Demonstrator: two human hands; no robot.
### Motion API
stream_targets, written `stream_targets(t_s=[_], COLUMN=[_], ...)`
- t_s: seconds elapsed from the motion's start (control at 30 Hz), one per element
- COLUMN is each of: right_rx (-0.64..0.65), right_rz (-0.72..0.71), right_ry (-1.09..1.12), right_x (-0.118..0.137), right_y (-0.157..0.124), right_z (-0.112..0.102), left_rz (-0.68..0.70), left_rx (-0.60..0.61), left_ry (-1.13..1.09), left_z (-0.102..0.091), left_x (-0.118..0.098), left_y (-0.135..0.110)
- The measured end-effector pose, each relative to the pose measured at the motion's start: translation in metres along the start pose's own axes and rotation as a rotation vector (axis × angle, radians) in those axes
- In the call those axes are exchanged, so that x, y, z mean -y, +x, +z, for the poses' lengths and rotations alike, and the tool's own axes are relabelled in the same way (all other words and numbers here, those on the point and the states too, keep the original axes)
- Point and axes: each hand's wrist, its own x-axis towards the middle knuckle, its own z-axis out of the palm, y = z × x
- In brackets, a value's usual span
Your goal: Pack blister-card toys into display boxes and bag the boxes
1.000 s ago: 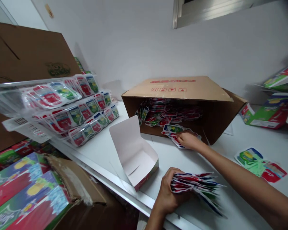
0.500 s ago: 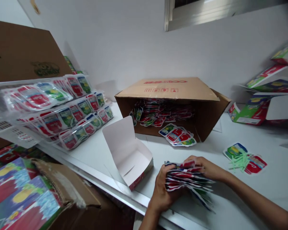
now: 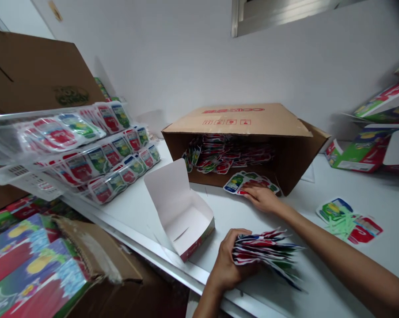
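Note:
My left hand [image 3: 230, 260] is closed around the near end of a thick stack of flat red, green and white packets [image 3: 268, 254], whose far edges fan out to the right. My right hand [image 3: 260, 197] reaches forward, fingers stretched over a small spread of similar packets [image 3: 234, 182] at the mouth of a cardboard carton [image 3: 242, 121]. More packets [image 3: 215, 152] lie heaped inside that carton. Left of the stack stands a small open box [image 3: 199, 212] with a white inside and its lid raised; its visible interior holds nothing.
At left, clear trays [image 3: 96, 161] hold rows of packets. Below them is a carton [image 3: 96, 251] with colourful printed boxes [image 3: 36, 274]. Two packets [image 3: 365, 227] and pale green strips [image 3: 343, 225] lie at right on the white table [image 3: 305, 282]. Printed boxes [image 3: 361, 148] are stacked behind.
My right hand has left the stack and moved forward onto the packets by the carton. My left hand keeps hold of the stack alone. The view has shifted slightly.

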Motion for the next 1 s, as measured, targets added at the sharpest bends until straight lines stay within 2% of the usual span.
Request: stream_targets(t_s=[0.07, 0.17, 0.27, 0.33, 0.4, 0.47, 0.57, 0.63, 0.7, 0.77, 0.87, 0.93, 1.0], right_rx=[-0.013, 0.005, 0.193, 0.352, 0.421, 0.302, -0.013, -0.069, -0.035, -0.014, -0.026, -0.061, -0.041], right_rz=[-0.054, -0.072, 0.025, 0.036, 0.037, 0.081, 0.145, 0.163, 0.164, 0.145, 0.114, 0.064, 0.015], right_ry=[0.068, 0.35, 0.646, 0.751, 0.793, 0.713, 0.295, 0.035, -0.061, -0.066, -0.048, 0.053, 0.263], right_x=[0.001, 0.014, 0.032, 0.038, 0.036, 0.026, 0.004, -0.008, -0.016, -0.019, -0.018, -0.012, -0.001], right_y=[-0.017, -0.052, -0.085, -0.097, -0.094, -0.079, -0.044, -0.025, -0.013, -0.01, -0.02, -0.035, -0.056], right_z=[-0.008, -0.022, -0.038, -0.047, -0.052, -0.048, -0.03, -0.016, -0.006, -0.003, -0.009, -0.017, -0.026], left_rz=[0.039, 0.108, 0.138, 0.158, 0.179, 0.186, 0.162, 0.135, 0.106, 0.074, 0.03, 0.052, 0.107], left_rx=[-0.02, -0.104, -0.167, -0.134, -0.062, -0.017, -0.033, -0.042, -0.031, -0.005, 0.026, 0.011, -0.034], left_ry=[0.058, 0.197, 0.282, 0.29, 0.248, 0.197, 0.126, 0.052, -0.01, -0.009, 0.037, 0.081, 0.139], left_z=[0.001, 0.002, 0.001, 0.0, -0.001, -0.001, 0.002, 0.004, 0.006, 0.005, 0.003, 0.002, 0.001], left_x=[0.003, 0.006, 0.006, 0.003, 0.0, -0.001, 0.005, 0.01, 0.012, 0.01, 0.004, 0.002, 0.001], left_y=[0.001, 0.0, 0.0, 0.001, 0.002, 0.002, -0.001, -0.003, -0.004, -0.003, -0.001, 0.0, 0.0])
